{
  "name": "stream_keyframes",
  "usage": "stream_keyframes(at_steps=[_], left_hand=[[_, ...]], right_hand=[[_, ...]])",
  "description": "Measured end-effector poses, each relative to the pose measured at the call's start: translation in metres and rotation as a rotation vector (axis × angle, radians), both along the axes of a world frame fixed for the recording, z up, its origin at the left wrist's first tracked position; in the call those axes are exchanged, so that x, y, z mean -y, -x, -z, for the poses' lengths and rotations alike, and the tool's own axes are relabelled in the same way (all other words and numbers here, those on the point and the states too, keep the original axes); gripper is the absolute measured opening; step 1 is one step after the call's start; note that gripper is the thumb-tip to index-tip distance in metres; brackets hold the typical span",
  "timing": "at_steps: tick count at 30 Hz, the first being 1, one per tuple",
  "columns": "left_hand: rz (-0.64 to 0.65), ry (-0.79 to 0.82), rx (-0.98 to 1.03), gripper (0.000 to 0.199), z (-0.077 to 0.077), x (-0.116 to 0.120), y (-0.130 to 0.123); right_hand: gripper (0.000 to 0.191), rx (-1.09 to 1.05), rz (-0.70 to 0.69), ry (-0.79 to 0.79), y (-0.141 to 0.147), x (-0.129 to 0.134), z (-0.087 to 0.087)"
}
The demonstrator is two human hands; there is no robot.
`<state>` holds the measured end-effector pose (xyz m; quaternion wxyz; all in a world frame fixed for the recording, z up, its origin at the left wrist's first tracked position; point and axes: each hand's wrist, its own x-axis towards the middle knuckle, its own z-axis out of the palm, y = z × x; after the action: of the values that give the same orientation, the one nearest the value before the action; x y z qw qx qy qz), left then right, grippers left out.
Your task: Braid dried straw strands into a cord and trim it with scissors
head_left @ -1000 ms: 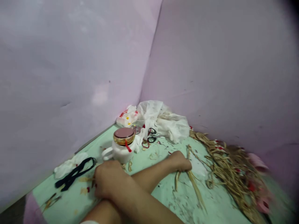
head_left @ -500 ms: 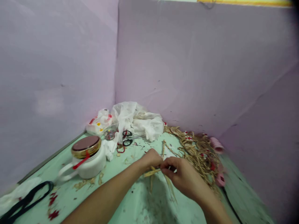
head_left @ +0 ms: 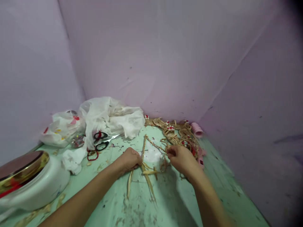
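Note:
My left hand is closed in a fist low over the table, on strips of dried straw whose loose ends hang down toward me. From beside that fist a twisted straw cord runs away to a bend, then comes back toward the right. My right hand has its fingers curled at the cord's other side, pinched where the cord meets them; the fingertips are partly hidden. Short straw scraps lie between the two hands.
Behind my right hand lies a heap of straw cords with red and white beads, beside a pink thread spool. Black-handled scissors rest by white plastic bags. A white mug with a gold-rimmed lid stands at left.
My hands, which were together, have moved apart: the left one to the left, the right one toward the straw heap. The view has turned right and closer, bringing the mug to the left edge.

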<state>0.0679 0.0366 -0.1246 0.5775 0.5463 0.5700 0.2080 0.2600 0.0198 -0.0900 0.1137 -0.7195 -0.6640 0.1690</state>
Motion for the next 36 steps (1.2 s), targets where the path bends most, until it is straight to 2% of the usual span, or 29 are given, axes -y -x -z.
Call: stream_keyframes(at_steps=[2, 5, 8, 10, 15, 17, 20, 24, 29, 32, 36], left_hand=[[-0.006, 0.027, 0.003, 0.018, -0.001, 0.000, -0.001], [0.005, 0.041, 0.006, 0.018, -0.002, 0.000, -0.001], [0.018, 0.037, 0.009, 0.017, -0.002, 0.001, 0.000], [0.020, 0.031, 0.009, 0.017, -0.002, 0.001, 0.000], [0.006, 0.032, -0.002, 0.019, -0.004, 0.002, -0.002], [0.016, 0.026, 0.002, 0.019, -0.003, 0.001, -0.001], [0.028, 0.031, 0.021, 0.017, -0.001, 0.000, 0.001], [0.039, 0.062, 0.053, 0.014, -0.001, -0.001, 0.004], [0.068, 0.045, 0.086, 0.014, 0.000, -0.003, 0.007], [0.071, 0.045, 0.094, 0.012, 0.002, -0.004, 0.008], [0.081, 0.055, 0.112, 0.013, 0.004, -0.005, 0.008]], right_hand=[[0.017, 0.042, 0.024, 0.121, -0.003, 0.004, -0.003], [0.023, -0.029, -0.073, 0.280, 0.002, 0.011, -0.004], [0.011, -0.076, -0.201, 0.161, 0.016, 0.014, 0.000], [0.015, -0.084, -0.264, 0.049, 0.026, 0.015, 0.003], [0.016, -0.088, -0.393, 0.062, 0.039, 0.015, 0.013], [0.016, -0.100, -0.387, 0.084, 0.039, 0.015, 0.015], [0.016, -0.216, -0.300, 0.098, 0.034, 0.010, 0.017], [0.018, -0.367, -0.179, 0.015, 0.033, 0.004, 0.026], [0.017, -0.440, -0.170, -0.016, 0.044, 0.001, 0.045], [0.016, -0.492, -0.146, 0.052, 0.046, 0.000, 0.049], [0.018, -0.620, -0.146, 0.194, 0.045, 0.002, 0.045]])
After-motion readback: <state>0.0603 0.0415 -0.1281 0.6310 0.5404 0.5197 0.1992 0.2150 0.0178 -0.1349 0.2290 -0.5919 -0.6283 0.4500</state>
